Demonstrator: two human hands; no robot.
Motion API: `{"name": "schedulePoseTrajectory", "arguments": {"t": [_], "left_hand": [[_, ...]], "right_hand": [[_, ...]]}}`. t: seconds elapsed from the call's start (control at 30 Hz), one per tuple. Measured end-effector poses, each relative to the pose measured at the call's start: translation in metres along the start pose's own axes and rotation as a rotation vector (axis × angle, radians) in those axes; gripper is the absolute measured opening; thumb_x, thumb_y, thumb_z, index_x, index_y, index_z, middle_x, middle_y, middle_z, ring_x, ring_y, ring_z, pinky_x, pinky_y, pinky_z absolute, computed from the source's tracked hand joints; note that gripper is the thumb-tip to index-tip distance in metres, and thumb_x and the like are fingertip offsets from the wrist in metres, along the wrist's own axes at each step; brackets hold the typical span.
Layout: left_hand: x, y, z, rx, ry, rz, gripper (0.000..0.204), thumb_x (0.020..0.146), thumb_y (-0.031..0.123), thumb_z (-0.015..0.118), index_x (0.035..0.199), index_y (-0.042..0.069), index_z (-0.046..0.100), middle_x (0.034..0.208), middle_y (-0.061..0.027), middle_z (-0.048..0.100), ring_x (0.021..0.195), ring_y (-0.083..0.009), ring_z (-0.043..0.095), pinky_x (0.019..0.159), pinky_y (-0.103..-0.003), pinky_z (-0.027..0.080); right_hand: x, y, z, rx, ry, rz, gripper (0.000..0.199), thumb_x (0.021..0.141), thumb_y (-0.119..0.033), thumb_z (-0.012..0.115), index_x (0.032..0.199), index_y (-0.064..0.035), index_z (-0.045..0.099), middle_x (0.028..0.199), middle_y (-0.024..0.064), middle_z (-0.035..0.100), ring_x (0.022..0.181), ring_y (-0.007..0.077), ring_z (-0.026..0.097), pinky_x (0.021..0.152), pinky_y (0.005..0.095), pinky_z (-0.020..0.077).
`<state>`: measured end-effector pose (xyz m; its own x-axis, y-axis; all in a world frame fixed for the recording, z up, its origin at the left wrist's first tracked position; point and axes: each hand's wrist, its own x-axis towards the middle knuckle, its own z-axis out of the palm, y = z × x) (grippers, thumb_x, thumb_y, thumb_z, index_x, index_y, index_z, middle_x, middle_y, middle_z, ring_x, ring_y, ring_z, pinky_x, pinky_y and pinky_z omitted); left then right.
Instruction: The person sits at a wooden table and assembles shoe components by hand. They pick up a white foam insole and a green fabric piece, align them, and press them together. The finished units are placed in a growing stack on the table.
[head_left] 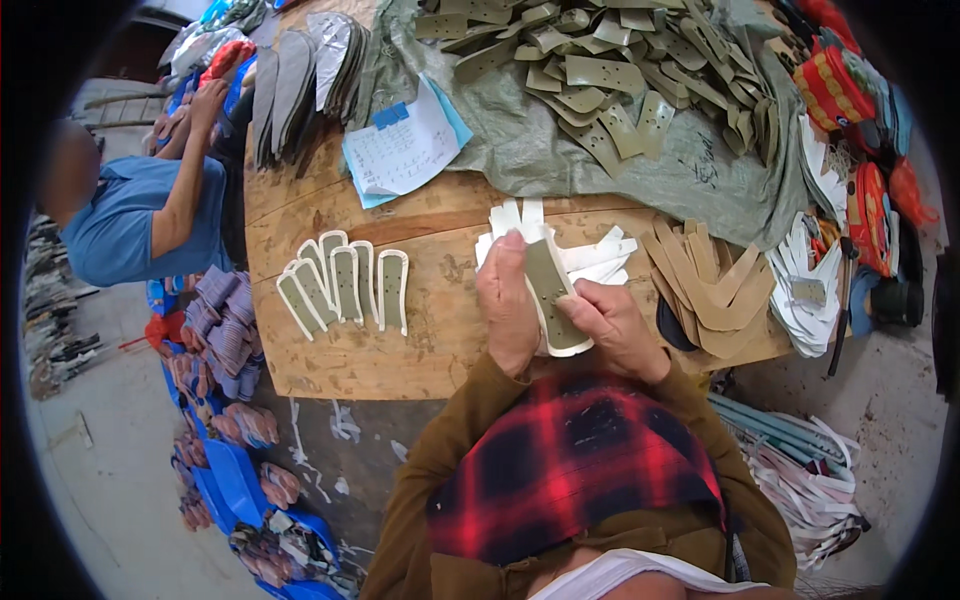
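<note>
Between my hands is a curved olive-green shoe-upper piece (545, 285) with small holes and a white border along its lower end. My left hand (507, 305) is wrapped around its left side, thumb up near the top. My right hand (612, 322) pinches the right edge with the thumb on its face. Just beyond it on the table lie white strip-like pieces (605, 258), partly hidden by my hands. To the left, several olive pieces with white borders (345, 283) are fanned out on the wood.
The wooden table (440, 350) carries an olive pile (600, 70) on green sheeting (490, 150), grey stacked pieces (290, 95), a clipped paper (400, 150), tan pieces (715, 285) and white pieces (808, 275). A person in blue (150, 215) works at left, above blue bins (235, 485).
</note>
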<state>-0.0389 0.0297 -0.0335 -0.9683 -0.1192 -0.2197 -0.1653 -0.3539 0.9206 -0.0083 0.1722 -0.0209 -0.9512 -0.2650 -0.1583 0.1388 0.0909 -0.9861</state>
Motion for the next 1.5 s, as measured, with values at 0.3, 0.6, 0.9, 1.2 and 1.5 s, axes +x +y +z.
{"name": "schedulePoseTrajectory", "arguments": {"t": [0.3,0.6,0.9,1.2,1.5], "left_hand": [[0.014,0.082,-0.014,1.056,-0.905,0.501,0.052,0.078,0.043,0.075,0.108,0.003,0.061,0.097,-0.02,0.064,0.088,-0.0348,0.064,0.071,-0.045,0.05],[0.0,0.062,-0.033,0.743,-1.126,-0.121,0.027,0.092,0.027,0.066,0.086,0.001,0.066,0.063,-0.0099,0.056,0.058,-0.0173,0.052,0.056,-0.033,0.042],[-0.005,0.05,-0.042,0.661,-0.788,-0.106,0.024,0.094,0.02,0.062,0.082,0.0,0.065,0.058,-0.0085,0.051,0.055,-0.0106,0.048,0.052,-0.029,0.04],[-0.028,0.037,-0.045,0.563,-0.515,0.012,0.024,0.095,0.019,0.062,0.08,0.0,0.065,0.061,-0.0021,0.056,0.056,-0.0085,0.045,0.052,-0.029,0.04],[-0.012,0.083,-0.036,0.42,-1.037,-0.631,0.03,0.1,0.027,0.053,0.093,-0.001,0.062,0.064,-0.0062,0.058,0.057,-0.0133,0.053,0.055,-0.029,0.044]], "right_hand": [[0.015,-0.049,-0.063,-0.382,-0.511,0.073,0.042,0.091,-0.035,0.06,0.071,0.0018,0.063,0.055,0.0106,0.049,0.05,0.0145,0.047,0.051,0.0307,0.0389],[-0.004,-0.013,-0.055,0.214,-0.601,0.226,0.02,0.096,-0.025,0.057,0.091,-0.0055,0.059,0.076,-0.0035,0.054,0.074,0.0037,0.048,0.067,0.0227,0.0412],[-0.01,-0.009,-0.028,0.343,-0.565,0.271,0.02,0.094,-0.015,0.064,0.103,-0.0094,0.048,0.076,-0.0044,0.053,0.071,0.001,0.048,0.056,0.018,0.0335],[-0.006,-0.018,-0.032,0.346,-0.447,0.254,0.021,0.095,-0.022,0.063,0.099,-0.009,0.047,0.083,-0.003,0.053,0.072,0.0037,0.048,0.06,0.0201,0.0383],[0.002,-0.036,-0.037,0.554,-0.496,0.318,0.019,0.095,-0.022,0.063,0.097,-0.008,0.05,0.086,-0.0045,0.052,0.079,0.0019,0.046,0.068,0.0194,0.0388]]}}
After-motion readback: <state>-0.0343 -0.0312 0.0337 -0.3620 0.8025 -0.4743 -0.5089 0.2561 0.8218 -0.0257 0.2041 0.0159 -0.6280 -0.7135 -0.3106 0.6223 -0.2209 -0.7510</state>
